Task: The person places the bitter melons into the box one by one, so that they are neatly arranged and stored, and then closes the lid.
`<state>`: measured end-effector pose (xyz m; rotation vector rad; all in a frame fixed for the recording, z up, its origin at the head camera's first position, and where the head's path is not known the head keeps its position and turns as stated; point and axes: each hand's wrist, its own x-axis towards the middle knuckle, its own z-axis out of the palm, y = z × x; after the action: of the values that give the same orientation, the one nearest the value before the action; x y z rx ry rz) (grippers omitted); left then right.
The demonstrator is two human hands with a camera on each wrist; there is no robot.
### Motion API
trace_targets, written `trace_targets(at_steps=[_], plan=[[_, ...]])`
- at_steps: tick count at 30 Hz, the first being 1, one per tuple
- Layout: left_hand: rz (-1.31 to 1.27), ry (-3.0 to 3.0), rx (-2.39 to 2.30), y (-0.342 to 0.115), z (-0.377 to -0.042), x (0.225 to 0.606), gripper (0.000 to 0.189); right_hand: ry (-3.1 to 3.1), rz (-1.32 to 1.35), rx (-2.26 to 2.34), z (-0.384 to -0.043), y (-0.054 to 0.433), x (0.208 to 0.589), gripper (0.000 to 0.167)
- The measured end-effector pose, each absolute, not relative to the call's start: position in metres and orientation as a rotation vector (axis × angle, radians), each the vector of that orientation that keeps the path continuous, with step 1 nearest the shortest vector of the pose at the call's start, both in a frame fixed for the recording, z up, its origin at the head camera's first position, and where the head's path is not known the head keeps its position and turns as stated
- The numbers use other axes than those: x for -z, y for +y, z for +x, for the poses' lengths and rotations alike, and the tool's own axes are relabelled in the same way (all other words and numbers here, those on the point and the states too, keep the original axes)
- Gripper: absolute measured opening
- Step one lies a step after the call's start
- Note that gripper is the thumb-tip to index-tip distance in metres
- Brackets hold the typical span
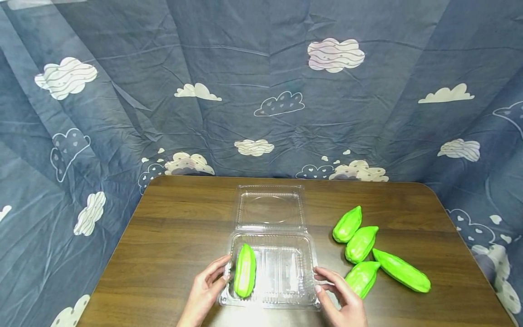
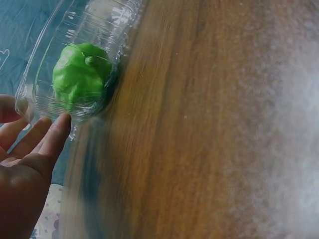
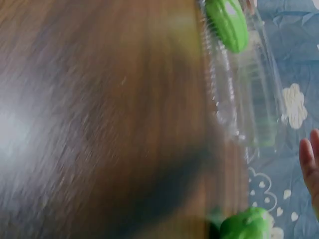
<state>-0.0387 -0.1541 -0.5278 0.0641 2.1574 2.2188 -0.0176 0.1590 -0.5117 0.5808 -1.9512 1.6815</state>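
A clear plastic clamshell box (image 1: pixel 282 272) lies unfolded on the wooden table, its hinged lid (image 1: pixel 270 208) laid back on the far side. In the left part of its base rests one bright green, ridged, gourd-like vegetable (image 1: pixel 245 271); the left wrist view shows it (image 2: pixel 81 74) end-on through the clear wall. My left hand (image 1: pixel 208 286) touches the box's left rim with thumb and extended fingers. At the right rim is my right hand (image 1: pixel 341 297), fingers spread near the edge; in the right wrist view its straight fingers (image 3: pixel 310 154) look apart from the box.
To the right of the box lie several more green vegetables, including a far one (image 1: pixel 347 225), a middle one (image 1: pixel 361 244), a near one (image 1: pixel 362 278) beside my right hand, and a longer one (image 1: pixel 402 271). Behind the table (image 1: pixel 171 218) hangs a blue cloud-patterned cloth (image 1: pixel 245 68).
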Motion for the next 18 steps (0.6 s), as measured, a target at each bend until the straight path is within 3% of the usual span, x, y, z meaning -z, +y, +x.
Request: trace_targets(at_steps=[18], plan=[[0.068, 2.176, -2.209, -0.154, -0.039, 0.528, 0.046, -1.972, 0.216, -1.393, -0.012, 0.196, 0.526, 0.044]])
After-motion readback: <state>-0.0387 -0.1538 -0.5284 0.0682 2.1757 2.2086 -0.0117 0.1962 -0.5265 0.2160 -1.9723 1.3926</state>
